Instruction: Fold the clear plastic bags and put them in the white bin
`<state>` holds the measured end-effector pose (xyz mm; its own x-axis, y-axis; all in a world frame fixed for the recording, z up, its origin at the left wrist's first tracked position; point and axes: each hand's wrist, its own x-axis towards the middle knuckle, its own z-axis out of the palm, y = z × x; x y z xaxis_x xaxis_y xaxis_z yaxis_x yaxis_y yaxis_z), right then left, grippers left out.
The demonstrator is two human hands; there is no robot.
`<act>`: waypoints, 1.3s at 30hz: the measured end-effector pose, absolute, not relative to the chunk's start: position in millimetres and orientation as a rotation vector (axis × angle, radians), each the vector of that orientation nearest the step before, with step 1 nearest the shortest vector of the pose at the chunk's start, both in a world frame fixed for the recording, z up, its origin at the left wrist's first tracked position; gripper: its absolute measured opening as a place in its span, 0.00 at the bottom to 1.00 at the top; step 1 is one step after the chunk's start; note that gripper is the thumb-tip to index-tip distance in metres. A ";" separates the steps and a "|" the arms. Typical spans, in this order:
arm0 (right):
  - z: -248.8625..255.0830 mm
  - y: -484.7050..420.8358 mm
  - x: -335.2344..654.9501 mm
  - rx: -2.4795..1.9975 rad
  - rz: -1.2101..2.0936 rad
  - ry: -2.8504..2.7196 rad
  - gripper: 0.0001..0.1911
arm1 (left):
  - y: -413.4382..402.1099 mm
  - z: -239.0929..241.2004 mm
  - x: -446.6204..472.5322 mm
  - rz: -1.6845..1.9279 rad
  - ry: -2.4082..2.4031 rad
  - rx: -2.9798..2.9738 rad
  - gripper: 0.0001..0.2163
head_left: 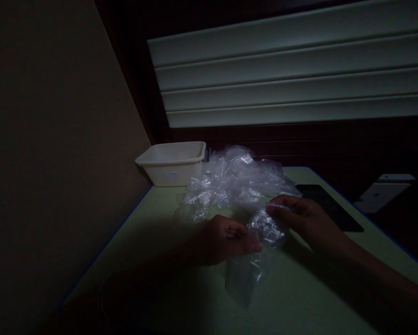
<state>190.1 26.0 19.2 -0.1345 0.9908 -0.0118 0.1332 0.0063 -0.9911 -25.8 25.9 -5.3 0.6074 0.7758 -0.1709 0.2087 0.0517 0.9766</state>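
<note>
My right fingers [288, 201] clamped a clear plastic bag [269, 228]; in the gloom, my left fingers [246, 245] seemed to pinch it.

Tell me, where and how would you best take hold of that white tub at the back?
I'd probably grip the white tub by its near long rim, coming from the front and above, fingers inside, thumb outside. It stands upright, with its top open and that side mostly exposed; the wall is close to its left end, and the pile of clear plastic crowds its right.
</note>
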 end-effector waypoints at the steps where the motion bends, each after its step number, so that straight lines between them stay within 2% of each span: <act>1: 20.7 27.4 193.5 -1.258 1.223 -1.401 0.13 | 26.2 -6.0 -27.0 0.486 0.873 1.496 0.16; 8: 21.8 35.6 209.1 -1.307 1.077 -1.434 0.14 | 24.8 -3.8 -30.5 0.251 0.885 1.543 0.16; 14: 18.8 39.4 212.7 -1.313 1.043 -1.448 0.15 | 28.7 -5.2 -30.6 0.254 0.898 1.557 0.16; 19: 19.0 41.9 215.9 -1.284 1.039 -1.418 0.15 | 29.5 -6.3 -29.0 0.322 0.894 1.455 0.22; 26: 22.6 41.3 223.2 -1.289 1.007 -1.369 0.15 | 29.1 3.2 -32.0 0.254 0.872 1.539 0.15; 39: 19.9 43.8 232.8 -1.261 1.018 -1.389 0.12 | 35.8 2.8 -36.3 0.147 0.909 1.533 0.20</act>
